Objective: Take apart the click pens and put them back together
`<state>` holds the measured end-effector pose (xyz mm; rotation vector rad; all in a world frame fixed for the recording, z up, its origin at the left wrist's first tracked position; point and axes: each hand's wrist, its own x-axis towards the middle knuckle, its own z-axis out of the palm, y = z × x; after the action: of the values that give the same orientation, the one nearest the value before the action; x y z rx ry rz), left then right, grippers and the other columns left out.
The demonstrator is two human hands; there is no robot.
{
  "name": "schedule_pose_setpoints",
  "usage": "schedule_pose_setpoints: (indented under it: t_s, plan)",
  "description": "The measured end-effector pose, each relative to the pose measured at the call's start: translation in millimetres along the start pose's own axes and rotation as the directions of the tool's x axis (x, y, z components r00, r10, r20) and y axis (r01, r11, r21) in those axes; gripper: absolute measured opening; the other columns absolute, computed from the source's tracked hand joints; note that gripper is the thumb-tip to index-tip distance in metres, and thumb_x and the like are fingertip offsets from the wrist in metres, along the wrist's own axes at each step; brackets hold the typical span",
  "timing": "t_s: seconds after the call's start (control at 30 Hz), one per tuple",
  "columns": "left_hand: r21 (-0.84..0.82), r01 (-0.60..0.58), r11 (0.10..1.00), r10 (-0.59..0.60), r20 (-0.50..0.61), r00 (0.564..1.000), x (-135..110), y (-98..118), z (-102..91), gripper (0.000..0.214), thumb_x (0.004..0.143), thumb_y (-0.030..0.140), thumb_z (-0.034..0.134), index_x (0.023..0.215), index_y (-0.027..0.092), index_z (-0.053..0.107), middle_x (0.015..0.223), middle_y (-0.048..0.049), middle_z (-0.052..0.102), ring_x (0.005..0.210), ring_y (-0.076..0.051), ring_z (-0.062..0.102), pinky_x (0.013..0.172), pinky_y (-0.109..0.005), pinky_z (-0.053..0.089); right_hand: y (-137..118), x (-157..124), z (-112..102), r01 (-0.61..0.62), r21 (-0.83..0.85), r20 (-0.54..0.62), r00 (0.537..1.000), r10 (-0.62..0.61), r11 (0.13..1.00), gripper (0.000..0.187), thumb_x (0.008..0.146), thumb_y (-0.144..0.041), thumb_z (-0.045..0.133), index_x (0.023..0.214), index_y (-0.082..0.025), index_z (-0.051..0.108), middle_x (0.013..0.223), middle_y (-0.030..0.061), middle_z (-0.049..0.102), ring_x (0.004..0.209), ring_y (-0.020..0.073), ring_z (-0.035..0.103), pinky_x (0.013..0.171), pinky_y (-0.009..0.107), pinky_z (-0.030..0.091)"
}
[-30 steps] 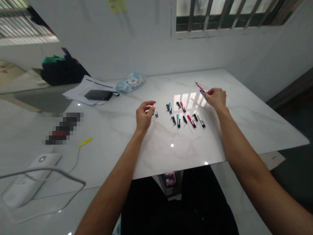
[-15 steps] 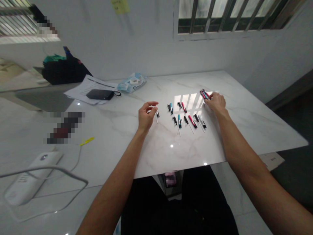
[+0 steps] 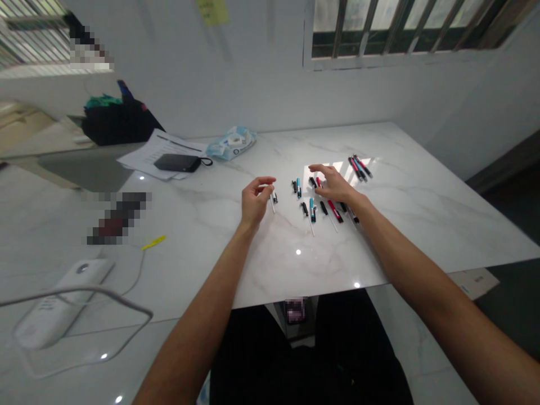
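Several pens with black, teal and red barrels and white stems lie in loose rows on a white marble table (image 3: 392, 225). My left hand (image 3: 255, 201) is curled beside a black-and-white pen (image 3: 273, 201), holding nothing. My right hand (image 3: 333, 185) is spread open just above the middle of the rows, near a red pen (image 3: 335, 211) and a teal pen (image 3: 312, 209). To the right of that hand, a small bunch of pens (image 3: 360, 167) lies side by side on the table. My right hand partly hides some pens beneath it.
Papers (image 3: 162, 147) with a black pouch (image 3: 177, 163) and a plastic packet (image 3: 231, 143) lie at the table's back left. A yellow clip (image 3: 154, 242) and a white corded device (image 3: 63, 304) lie at the front left. A wall and barred window (image 3: 400, 28) stand behind.
My right hand has let go of the bunch of pens, leaving it on the table, and has moved left over the rows. My left hand has barely moved.
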<state>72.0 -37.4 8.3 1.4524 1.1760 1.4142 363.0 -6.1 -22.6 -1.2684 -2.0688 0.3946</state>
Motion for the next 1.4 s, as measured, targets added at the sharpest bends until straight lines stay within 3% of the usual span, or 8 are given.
schedule_pose_setpoints:
  t_s: [0.47,0.57,0.73,0.9,1.0,1.17,1.3,1.4]
  plan:
    - [0.012,-0.031,0.999,0.031,0.003,1.000,0,-4,2.2,0.020,0.079,0.028,0.072,0.096,0.023,0.081,0.102,-0.0037,0.079,0.085,-0.017,0.067,0.078,-0.029,0.054,8,6,3,-0.071,-0.063,0.039,0.997,0.073,0.996,0.065,0.079,-0.017,0.067,0.143,-0.024,0.067,0.135,0.0111,0.078,0.125,0.0371,0.068,0.113,0.058,0.053]
    - [0.031,-0.041,0.999,0.042,-0.009,0.999,0,-6,2.5,0.020,0.080,0.028,0.072,0.097,0.023,0.081,0.102,-0.0041,0.078,0.086,-0.017,0.068,0.076,-0.029,0.055,3,6,-3,-0.087,-0.071,-0.008,0.996,0.087,0.994,0.066,0.078,-0.014,0.067,0.143,-0.024,0.067,0.134,0.0118,0.077,0.126,0.0386,0.066,0.114,0.060,0.051]
    - [-0.016,0.025,1.000,-0.025,0.045,0.999,-2,-5,5.1,0.027,0.081,0.038,0.080,0.102,0.021,0.078,0.103,-0.0055,0.078,0.076,-0.014,0.069,0.066,-0.025,0.055,-40,4,-15,0.002,-0.108,-0.129,0.991,-0.016,0.994,0.067,0.083,-0.018,0.067,0.150,-0.027,0.063,0.138,0.0118,0.072,0.133,0.0404,0.060,0.116,0.062,0.048]
    - [-0.111,0.157,0.981,-0.128,0.229,0.965,-7,-3,9.1,0.047,0.078,0.053,0.090,0.110,0.022,0.076,0.096,-0.0063,0.080,0.076,-0.016,0.074,0.067,-0.026,0.058,-105,-4,-1,0.198,-0.028,-0.015,0.980,-0.198,0.980,0.064,0.090,-0.020,0.067,0.153,-0.032,0.061,0.145,0.0086,0.068,0.137,0.0378,0.057,0.119,0.057,0.046]
    - [-0.164,0.167,0.972,-0.121,0.259,0.958,-8,-4,9.3,0.052,0.073,0.054,0.093,0.109,0.020,0.076,0.091,-0.0061,0.081,0.076,-0.016,0.074,0.069,-0.027,0.060,-119,-7,11,0.239,0.009,0.045,0.970,-0.240,0.971,0.062,0.092,-0.020,0.067,0.152,-0.034,0.061,0.145,0.0068,0.068,0.138,0.0345,0.058,0.120,0.053,0.047]
    - [-0.142,0.150,0.978,-0.122,0.188,0.975,-4,-8,7.2,0.039,0.080,0.040,0.087,0.113,0.022,0.078,0.088,-0.0041,0.081,0.072,-0.015,0.073,0.068,-0.027,0.060,-92,6,6,0.238,0.057,0.001,0.971,-0.238,0.970,0.059,0.091,-0.024,0.074,0.149,-0.032,0.063,0.142,0.0077,0.072,0.133,0.0341,0.062,0.115,0.052,0.051]
    - [-0.117,0.129,0.985,-0.109,0.159,0.981,-3,-10,6.6,0.030,0.084,0.032,0.080,0.112,0.023,0.079,0.085,-0.0022,0.078,0.067,-0.012,0.069,0.066,-0.026,0.059,-45,30,-3,0.059,-0.024,-0.058,0.996,-0.061,0.998,0.030,0.093,-0.027,0.075,0.123,-0.027,0.077,0.119,0.0097,0.079,0.112,0.0326,0.071,0.106,0.053,0.054]
    - [-0.108,0.125,0.986,-0.107,0.155,0.982,-2,-10,5.5,0.026,0.085,0.030,0.079,0.110,0.024,0.079,0.084,-0.0018,0.077,0.066,-0.012,0.068,0.065,-0.026,0.059,-20,39,1,-0.049,-0.056,-0.058,0.997,0.046,0.997,0.025,0.091,-0.029,0.078,0.116,-0.026,0.079,0.116,0.0100,0.080,0.107,0.0314,0.072,0.104,0.052,0.054]
